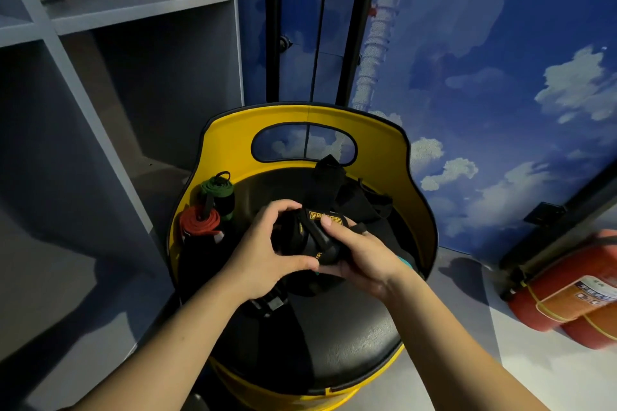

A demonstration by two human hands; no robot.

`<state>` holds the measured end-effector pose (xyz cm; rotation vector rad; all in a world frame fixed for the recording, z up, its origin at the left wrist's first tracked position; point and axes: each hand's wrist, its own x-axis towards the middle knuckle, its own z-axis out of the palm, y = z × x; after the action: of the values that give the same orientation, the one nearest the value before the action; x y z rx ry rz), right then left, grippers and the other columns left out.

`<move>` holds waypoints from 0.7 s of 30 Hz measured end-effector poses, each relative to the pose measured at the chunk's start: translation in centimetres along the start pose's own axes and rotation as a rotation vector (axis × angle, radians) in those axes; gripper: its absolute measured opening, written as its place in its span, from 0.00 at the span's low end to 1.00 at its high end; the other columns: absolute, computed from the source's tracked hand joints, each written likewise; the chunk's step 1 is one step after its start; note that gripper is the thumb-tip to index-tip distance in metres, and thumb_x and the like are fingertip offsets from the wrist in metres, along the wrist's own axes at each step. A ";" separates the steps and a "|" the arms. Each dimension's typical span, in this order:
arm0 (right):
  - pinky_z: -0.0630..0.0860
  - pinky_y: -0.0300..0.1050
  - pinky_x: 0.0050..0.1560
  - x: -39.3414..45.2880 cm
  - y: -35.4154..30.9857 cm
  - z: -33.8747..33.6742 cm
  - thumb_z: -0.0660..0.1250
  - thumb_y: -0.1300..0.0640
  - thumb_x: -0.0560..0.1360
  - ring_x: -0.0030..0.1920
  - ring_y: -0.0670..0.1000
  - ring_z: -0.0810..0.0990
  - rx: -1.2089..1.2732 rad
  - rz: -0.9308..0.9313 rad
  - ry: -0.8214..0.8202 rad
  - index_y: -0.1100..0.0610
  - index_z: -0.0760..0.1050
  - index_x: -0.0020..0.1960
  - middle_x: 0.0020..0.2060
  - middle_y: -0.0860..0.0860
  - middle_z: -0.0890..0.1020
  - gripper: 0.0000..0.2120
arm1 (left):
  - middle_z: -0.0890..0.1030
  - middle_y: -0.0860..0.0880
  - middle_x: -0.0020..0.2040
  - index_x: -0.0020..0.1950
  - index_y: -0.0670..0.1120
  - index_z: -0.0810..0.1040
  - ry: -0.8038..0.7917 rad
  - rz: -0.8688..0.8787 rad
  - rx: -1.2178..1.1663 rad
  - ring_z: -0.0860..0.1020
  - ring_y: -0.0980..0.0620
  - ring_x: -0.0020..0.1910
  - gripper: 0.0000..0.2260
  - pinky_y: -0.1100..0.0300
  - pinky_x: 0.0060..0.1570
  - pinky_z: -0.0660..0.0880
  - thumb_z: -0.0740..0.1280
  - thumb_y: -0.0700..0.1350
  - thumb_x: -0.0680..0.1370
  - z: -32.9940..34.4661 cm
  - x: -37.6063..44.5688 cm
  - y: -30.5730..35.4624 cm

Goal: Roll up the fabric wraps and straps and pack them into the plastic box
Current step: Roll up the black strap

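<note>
A: Strap (312, 237), black, half rolled into a bundle with a yellow-lettered label across its top. It sits above the black seat cushion (334, 327) of the yellow chair (417, 177), held up between both hands.

B: How are the hands placed?

A: The left hand (267, 250) cups the bundle from the left, fingers curled over the top and thumb under the near side. The right hand (364, 253) grips it from the right, its fingers curled across the front of the roll. Both are closed on the strap.

B: Anything hanging loose?

A: A black buckle piece (270, 302) shows below the left wrist, resting on the cushion; I cannot tell whether it belongs to the same strap. More black fabric (354, 193) lies heaped on the cushion behind the bundle, near the chair's backrest.

B: Other rolls?

A: Two, at the left edge of the seat against the yellow rim: a green roll (218, 192) farther back and a red roll (200, 222) just in front of it, touching.

B: And around the chair?

A: Grey shelving (100, 77) on the left, a wall painted with blue sky and clouds (500, 110) behind, and red fire extinguishers (567, 297) lying on the floor at the right.
</note>
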<state>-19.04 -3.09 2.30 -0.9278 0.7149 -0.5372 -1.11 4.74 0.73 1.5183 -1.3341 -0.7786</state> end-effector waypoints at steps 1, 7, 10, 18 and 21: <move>0.80 0.57 0.55 0.0 0.0 0.1 0.74 0.51 0.75 0.61 0.59 0.82 0.006 -0.015 0.003 0.60 0.74 0.68 0.63 0.62 0.81 0.25 | 0.71 0.60 0.69 0.69 0.66 0.67 -0.010 -0.004 0.005 0.69 0.63 0.69 0.41 0.53 0.72 0.68 0.85 0.48 0.63 -0.2 0.0 0.1; 0.82 0.57 0.52 0.3 0.4 0.2 0.75 0.56 0.72 0.58 0.57 0.83 0.011 -0.073 0.033 0.58 0.73 0.65 0.58 0.57 0.82 0.24 | 0.75 0.52 0.72 0.72 0.56 0.73 -0.105 -0.438 -0.593 0.77 0.50 0.67 0.44 0.43 0.53 0.81 0.84 0.61 0.59 -1.2 0.2 0.9; 0.82 0.58 0.53 0.3 0.6 0.5 0.75 0.58 0.72 0.58 0.58 0.83 -0.019 -0.084 0.022 0.59 0.71 0.69 0.58 0.58 0.82 0.27 | 0.81 0.46 0.65 0.65 0.51 0.81 -0.182 -0.489 -0.660 0.80 0.44 0.64 0.32 0.42 0.52 0.82 0.82 0.56 0.63 -1.4 0.3 0.7; 0.80 0.60 0.59 0.6 1.1 0.6 0.76 0.53 0.71 0.59 0.57 0.83 -0.114 -0.085 0.079 0.53 0.73 0.69 0.62 0.57 0.82 0.28 | 0.85 0.44 0.56 0.59 0.46 0.83 -0.142 -0.505 -0.742 0.85 0.44 0.55 0.19 0.40 0.57 0.80 0.76 0.44 0.69 -1.4 0.5 0.4; 0.76 0.55 0.67 0.7 0.6 0.5 0.78 0.48 0.71 0.59 0.50 0.84 -0.242 -0.103 0.202 0.49 0.75 0.68 0.59 0.50 0.84 0.28 | 0.85 0.44 0.58 0.60 0.46 0.83 -0.130 -0.496 -0.714 0.85 0.45 0.54 0.21 0.40 0.54 0.81 0.76 0.45 0.68 -1.2 0.5 0.5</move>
<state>-18.09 -3.04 1.80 -1.1515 0.9322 -0.6515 -0.11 4.55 1.66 1.2169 -0.6299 -1.4983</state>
